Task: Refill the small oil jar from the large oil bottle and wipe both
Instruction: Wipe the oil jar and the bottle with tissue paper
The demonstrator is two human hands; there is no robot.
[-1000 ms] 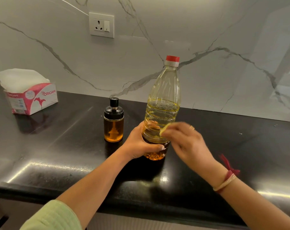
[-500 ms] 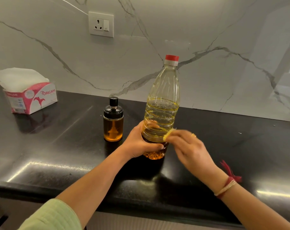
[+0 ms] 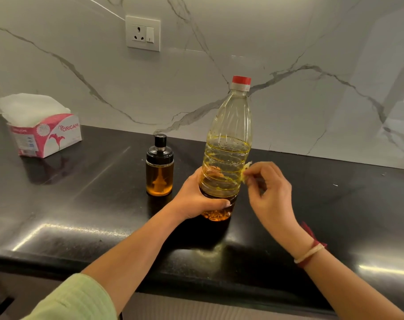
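Black counter (image 3: 81,204) carries the upright oil bottle (image 3: 228,139), the left hand (image 3: 196,197) wrapped round its base. The right hand (image 3: 270,192) pinches a yellowed tissue scrap (image 3: 245,172) at the bottle's right side; the jar (image 3: 159,172) stands just left.

Red-capped bottle (image 3: 227,144), black counter (image 3: 81,204), grey-veined white marble wall (image 3: 288,42).

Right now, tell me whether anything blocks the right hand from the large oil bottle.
Nothing visible does. The right hand pinches a tissue scrap beside the large oil bottle; the left hand grips it lower down.
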